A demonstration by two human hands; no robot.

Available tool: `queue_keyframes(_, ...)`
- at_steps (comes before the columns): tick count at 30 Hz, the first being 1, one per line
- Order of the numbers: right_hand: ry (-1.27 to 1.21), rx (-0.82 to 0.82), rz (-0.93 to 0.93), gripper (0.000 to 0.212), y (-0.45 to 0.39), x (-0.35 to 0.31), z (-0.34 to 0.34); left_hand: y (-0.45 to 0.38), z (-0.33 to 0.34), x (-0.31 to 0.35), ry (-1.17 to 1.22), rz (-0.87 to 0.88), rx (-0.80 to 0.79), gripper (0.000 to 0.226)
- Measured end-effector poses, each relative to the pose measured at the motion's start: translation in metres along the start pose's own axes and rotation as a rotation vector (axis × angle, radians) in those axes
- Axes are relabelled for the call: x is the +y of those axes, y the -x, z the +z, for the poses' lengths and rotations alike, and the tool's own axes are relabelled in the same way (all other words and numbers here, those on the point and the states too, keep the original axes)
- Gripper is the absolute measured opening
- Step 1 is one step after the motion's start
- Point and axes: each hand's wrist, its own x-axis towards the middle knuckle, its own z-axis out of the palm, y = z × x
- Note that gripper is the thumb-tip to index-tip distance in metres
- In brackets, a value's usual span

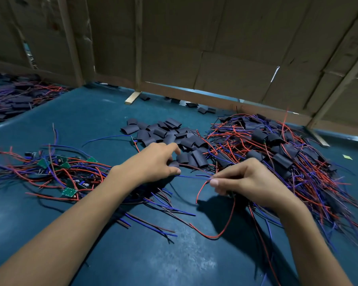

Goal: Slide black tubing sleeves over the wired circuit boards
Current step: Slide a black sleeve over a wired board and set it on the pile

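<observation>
Right grip: the right hand (244,180) had thumb and fingers pinched together on the ends of a blue wire (192,176) and a red wire (217,236); anything else inside the fist was hidden.
Left grip: the left hand (153,162) had thumb and forefinger closed on one black sleeve (174,163) at the near edge of the loose pile.
Held wires: the blue one ran left from the right fingertips toward the left thumb; the red one looped down over the tabletop (163,261) and back up under the right hand.
Loose sleeves: a heap of black tubing pieces (165,131) lay just beyond the left hand, at mid-tabletop.
Bare boards: green circuit boards (68,191) with red and blue leads lay tangled left of the left forearm.
Sleeved pile: a mound of wired boards already in black tubing (277,145) sat right of the loose sleeves, behind and beside the right hand.
Far left: another heap of sleeved wiring (15,96) lay at the tabletop's edge.
Backdrop: cardboard panels (215,38) on wooden battens stood along the far side.
</observation>
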Motion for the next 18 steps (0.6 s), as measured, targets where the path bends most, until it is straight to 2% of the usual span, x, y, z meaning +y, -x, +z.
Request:
queue_keyframes(3, -0.153, 0.096, -0.037, 0.012, -0.001, 0.001, 0.0, 0.006, -0.003, 0.0, 0.037, 0.026, 0.052, 0.046)
queue_keyframes(5, -0.265, 0.128, -0.034, 0.019, -0.004, 0.002, 0.002, 0.01, -0.006, 0.002, 0.21, -0.004, 0.097, 0.041)
queue_keyframes(8, -0.268, 0.181, -0.067, 0.023, -0.007, 0.003, 0.004, 0.012, -0.013, 0.008, 0.727, -0.096, 0.1, 0.043)
queue_keyframes(12, -0.262, 0.236, -0.124, 0.031, -0.006, 0.0, 0.007, 0.014, -0.022, 0.019, 1.427, -0.193, -0.039, 0.058)
queue_keyframes(15, -0.289, 0.302, -0.198, 0.026, -0.005, -0.003, 0.01, 0.013, -0.022, 0.028, 1.709, -0.276, -0.066, 0.043)
queue_keyframes(18, -0.264, 0.333, -0.256, 0.021, -0.004, -0.006, 0.011, 0.011, -0.022, 0.032, 1.982, -0.437, -0.068, 0.025)
